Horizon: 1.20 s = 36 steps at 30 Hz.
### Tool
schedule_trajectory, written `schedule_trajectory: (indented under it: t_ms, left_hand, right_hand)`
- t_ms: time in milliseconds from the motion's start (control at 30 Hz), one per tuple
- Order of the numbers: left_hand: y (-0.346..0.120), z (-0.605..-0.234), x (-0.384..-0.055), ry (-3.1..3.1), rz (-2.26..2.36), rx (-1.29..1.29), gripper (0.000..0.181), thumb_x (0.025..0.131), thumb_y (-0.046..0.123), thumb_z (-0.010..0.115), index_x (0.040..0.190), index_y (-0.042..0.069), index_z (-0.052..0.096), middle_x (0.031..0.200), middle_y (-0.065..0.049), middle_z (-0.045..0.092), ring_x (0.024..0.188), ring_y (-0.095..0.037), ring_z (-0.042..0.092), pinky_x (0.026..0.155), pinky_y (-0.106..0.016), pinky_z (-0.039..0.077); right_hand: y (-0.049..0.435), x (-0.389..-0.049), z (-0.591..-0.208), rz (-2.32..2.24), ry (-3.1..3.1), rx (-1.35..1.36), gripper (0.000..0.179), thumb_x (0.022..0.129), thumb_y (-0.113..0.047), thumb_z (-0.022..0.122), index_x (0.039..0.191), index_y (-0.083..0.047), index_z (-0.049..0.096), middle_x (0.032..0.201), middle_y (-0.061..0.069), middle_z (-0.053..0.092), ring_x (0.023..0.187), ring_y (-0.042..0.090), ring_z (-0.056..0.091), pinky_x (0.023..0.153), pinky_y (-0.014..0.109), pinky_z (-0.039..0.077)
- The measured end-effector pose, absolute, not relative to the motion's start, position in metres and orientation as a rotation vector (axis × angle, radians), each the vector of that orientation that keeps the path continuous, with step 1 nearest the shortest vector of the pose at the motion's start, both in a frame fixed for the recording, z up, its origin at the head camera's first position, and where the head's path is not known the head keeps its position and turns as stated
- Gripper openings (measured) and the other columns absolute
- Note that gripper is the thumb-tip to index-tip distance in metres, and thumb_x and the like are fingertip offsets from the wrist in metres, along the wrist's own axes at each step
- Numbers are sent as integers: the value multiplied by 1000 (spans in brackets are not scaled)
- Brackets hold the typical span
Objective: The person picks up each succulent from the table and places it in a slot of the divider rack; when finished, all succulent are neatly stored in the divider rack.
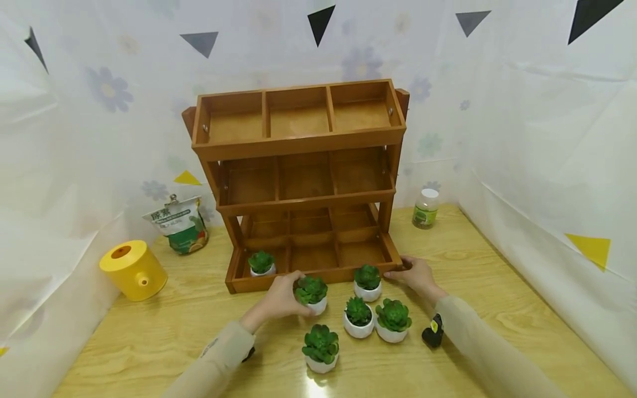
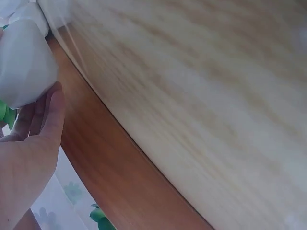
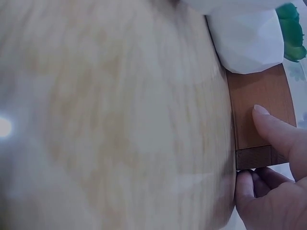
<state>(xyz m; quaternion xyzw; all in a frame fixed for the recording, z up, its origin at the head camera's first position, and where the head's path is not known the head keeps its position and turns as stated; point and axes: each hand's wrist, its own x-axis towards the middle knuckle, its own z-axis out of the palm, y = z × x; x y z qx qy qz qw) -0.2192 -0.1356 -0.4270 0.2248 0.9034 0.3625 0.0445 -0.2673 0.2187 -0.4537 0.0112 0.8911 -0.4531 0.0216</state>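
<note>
One potted succulent [image 1: 261, 263] is seated in the bottom tier's front-left compartment [image 1: 280, 260] of the wooden plant stand [image 1: 298, 145]. By the left hand [image 1: 282, 298], a second succulent [image 1: 312, 293] is gripped just before the front board [image 1: 338, 275]; loading is judged in hand, a lift over that board being called for. Four further succulents [image 1: 358, 319] are noted on the desk [image 1: 478, 260]. The stand's right front corner is gripped by the right hand [image 1: 417, 276].

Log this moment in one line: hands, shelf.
Left hand: grips green succulent in white faceted pot | Right hand: grips brown wooden tiered shelf at bottom right corner | Shelf: another potted succulent, bottom front left compartment
</note>
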Motion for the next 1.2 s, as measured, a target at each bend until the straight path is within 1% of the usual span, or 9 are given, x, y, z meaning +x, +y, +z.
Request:
schedule_trajectory:
  t_ms: [100,233,333,433,500,633,833,1067,1200]
  left_hand:
    - [-136,-424,-219,2762,1131,703,68,66,35,87,118,3,57,111,-11,64,97,-22,61,83,-42,53]
    - [-138,-417,-222,2787,1164,698,66,66,35,86,118,5,57,109,-7,65,91,-17,61,79,-38,53]
    - [-137,-411,-225,2817,1204,655,64,66,33,86,117,6,58,107,-5,65,90,-16,61,78,-38,53]
    - [-134,-406,-231,2845,1259,620,62,66,32,87,116,7,58,102,-4,65,86,-15,60,75,-34,53]
    - [-130,-404,-235,2855,1302,587,63,67,31,87,117,6,58,101,-6,65,84,-16,61,72,-33,53]
    - [-122,-400,-245,2893,1363,493,68,69,34,86,123,5,55,106,-9,65,87,-19,61,73,-35,52]
    - [-114,-400,-258,2929,1465,382,61,68,32,86,116,7,58,104,-7,67,91,-22,64,77,-37,55]
    - [-109,-405,-268,2944,1479,324,65,70,35,85,120,4,56,110,-11,65,98,-27,63,83,-42,54]
    - [-108,-412,-268,2940,1464,316,67,70,36,85,121,4,56,111,-12,65,98,-27,63,82,-42,54]
  right_hand:
    - [219,-267,-454,-1405,2764,26,71,80,-29,79,135,5,50,133,27,54,124,43,49,103,53,40]
    - [218,-267,-452,-1426,2753,28,70,80,-28,78,135,5,50,133,27,54,124,42,49,104,53,39]
    - [217,-266,-451,-1429,2745,24,71,81,-29,78,135,5,49,133,27,54,124,43,48,104,53,39]
    - [218,-266,-452,-1429,2740,30,72,80,-30,78,136,5,49,134,27,53,125,43,48,104,53,39]
    - [220,-267,-452,-1422,2748,33,74,80,-31,79,136,5,49,134,27,52,125,43,47,104,53,39]
    - [221,-268,-454,-1405,2770,33,74,79,-32,79,136,4,50,134,27,53,124,43,48,103,53,39]
    - [221,-269,-454,-1415,2757,24,73,79,-32,80,135,4,50,132,27,54,123,43,50,102,53,40]
    - [220,-268,-453,-1421,2760,42,73,79,-31,79,136,4,49,133,27,53,123,42,50,102,52,41]
    - [219,-268,-454,-1431,2755,36,70,80,-28,79,134,4,51,132,26,55,121,42,51,101,52,42]
